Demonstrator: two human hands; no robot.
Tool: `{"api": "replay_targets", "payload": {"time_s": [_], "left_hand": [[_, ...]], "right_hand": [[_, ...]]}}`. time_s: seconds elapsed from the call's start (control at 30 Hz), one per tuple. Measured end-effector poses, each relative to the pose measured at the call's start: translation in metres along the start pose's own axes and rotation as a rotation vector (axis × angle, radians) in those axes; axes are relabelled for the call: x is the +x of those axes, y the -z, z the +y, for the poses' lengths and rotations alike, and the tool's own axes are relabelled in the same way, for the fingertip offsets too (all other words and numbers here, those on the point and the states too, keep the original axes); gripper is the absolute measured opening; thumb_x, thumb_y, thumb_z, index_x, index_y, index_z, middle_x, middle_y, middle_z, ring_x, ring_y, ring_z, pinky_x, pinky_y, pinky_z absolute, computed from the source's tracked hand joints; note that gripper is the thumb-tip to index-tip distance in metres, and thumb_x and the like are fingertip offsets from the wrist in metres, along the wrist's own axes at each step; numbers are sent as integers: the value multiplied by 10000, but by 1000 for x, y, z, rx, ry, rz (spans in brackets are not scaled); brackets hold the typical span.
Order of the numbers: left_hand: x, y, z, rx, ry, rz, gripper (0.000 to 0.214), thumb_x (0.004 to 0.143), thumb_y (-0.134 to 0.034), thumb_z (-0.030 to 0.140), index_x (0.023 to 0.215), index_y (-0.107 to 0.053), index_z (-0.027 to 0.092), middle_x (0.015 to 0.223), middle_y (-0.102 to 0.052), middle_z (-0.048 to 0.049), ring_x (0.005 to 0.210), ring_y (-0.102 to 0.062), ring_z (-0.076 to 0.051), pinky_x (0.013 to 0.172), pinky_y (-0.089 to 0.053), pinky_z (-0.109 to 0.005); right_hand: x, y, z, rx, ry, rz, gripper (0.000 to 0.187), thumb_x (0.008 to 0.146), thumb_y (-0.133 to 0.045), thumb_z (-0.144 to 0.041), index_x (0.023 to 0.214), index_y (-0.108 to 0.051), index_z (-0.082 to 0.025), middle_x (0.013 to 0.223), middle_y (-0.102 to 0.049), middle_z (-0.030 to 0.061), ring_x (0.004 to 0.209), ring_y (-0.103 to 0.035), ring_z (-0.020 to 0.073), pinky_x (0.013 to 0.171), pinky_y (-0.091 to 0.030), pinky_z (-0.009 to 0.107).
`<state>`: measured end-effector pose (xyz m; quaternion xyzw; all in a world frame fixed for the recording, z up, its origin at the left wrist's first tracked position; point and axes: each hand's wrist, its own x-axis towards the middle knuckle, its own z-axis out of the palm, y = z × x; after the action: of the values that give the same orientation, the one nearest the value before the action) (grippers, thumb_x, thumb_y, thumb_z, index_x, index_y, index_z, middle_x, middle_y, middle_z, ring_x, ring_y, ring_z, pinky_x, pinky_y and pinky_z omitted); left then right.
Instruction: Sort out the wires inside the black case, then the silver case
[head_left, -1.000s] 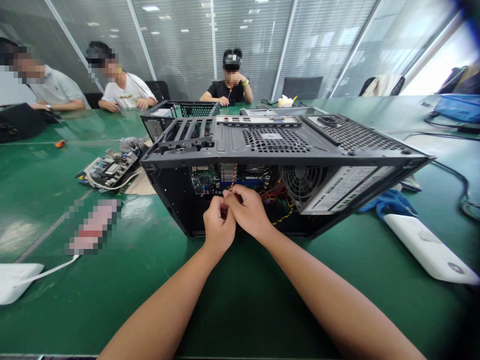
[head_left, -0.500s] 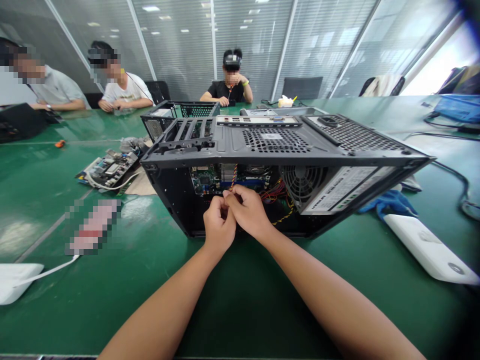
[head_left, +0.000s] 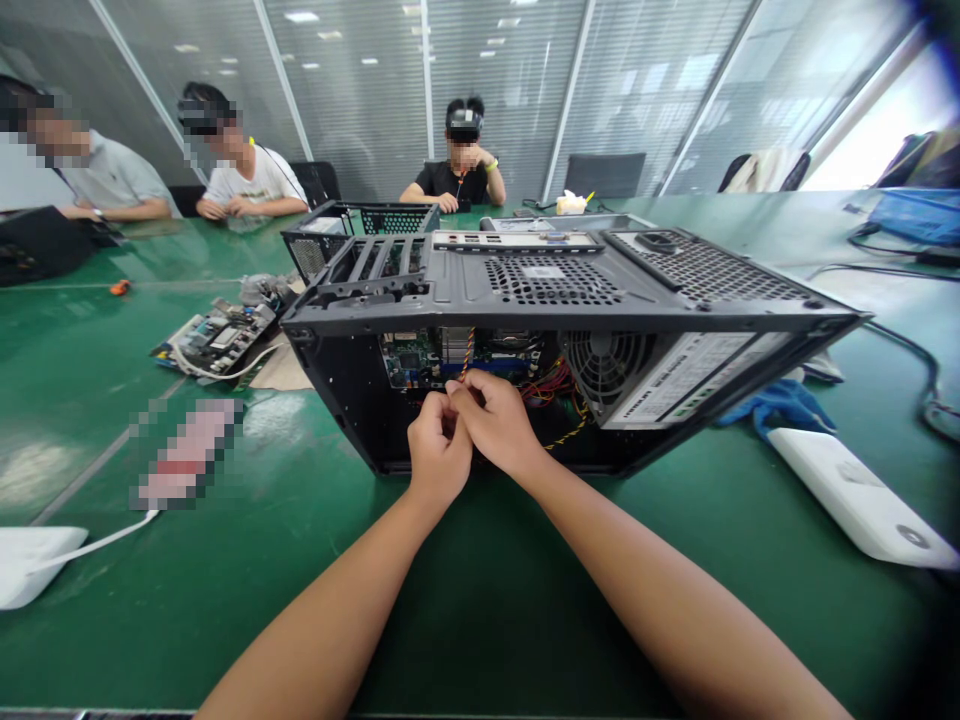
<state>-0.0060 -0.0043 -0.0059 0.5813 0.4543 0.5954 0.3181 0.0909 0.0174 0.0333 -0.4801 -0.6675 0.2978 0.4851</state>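
A black computer case (head_left: 457,300) lies before me with its open side facing me. In front of that opening, my left hand (head_left: 436,440) and my right hand (head_left: 495,415) meet with fingers pinched together. They grip a twisted red, yellow and black cable (head_left: 469,350) that runs up past the motherboard (head_left: 409,360). The cable's lower end is hidden by my fingers. To the right of my hands, a bundle of coloured wires (head_left: 551,385) hangs by the power supply (head_left: 660,385), whose fan grille and label show.
Left of the case lies a loose circuit board (head_left: 225,335) with cables. A blurred phone-like item (head_left: 191,455) is wired to a white box (head_left: 34,565). At right are a white power bank (head_left: 862,500) and a blue cloth (head_left: 795,405). Several people sit across the green table (head_left: 300,540).
Almost nothing differs. Both hands stay pinched on the cable in the same place, and the case has not moved.
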Motion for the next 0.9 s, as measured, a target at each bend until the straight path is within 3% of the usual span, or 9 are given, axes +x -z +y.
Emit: {"api": "replay_targets", "payload": {"time_s": [0.5,0.9], "left_hand": [[-1,0,-6,-2,4,-24,233,947,-534,354,780,-490,197,654,-511,32,586,-454,-104,556,-359,-226],[0,1,-2,150,-103,-10,233,980,-451,282,806,-566,178,683,-564,20,615,-499,-107,606,-380,-233]], "right_hand": [[-1,-2,1,18,-15,-9,281,885,-530,-308,628,-468,-213,603,-523,-24,592,-479,133,594,-347,282],[0,1,-1,24,10,15,269,890,-528,-300,641,-478,-211,634,-539,-16,618,-503,137,616,-364,290]]}}
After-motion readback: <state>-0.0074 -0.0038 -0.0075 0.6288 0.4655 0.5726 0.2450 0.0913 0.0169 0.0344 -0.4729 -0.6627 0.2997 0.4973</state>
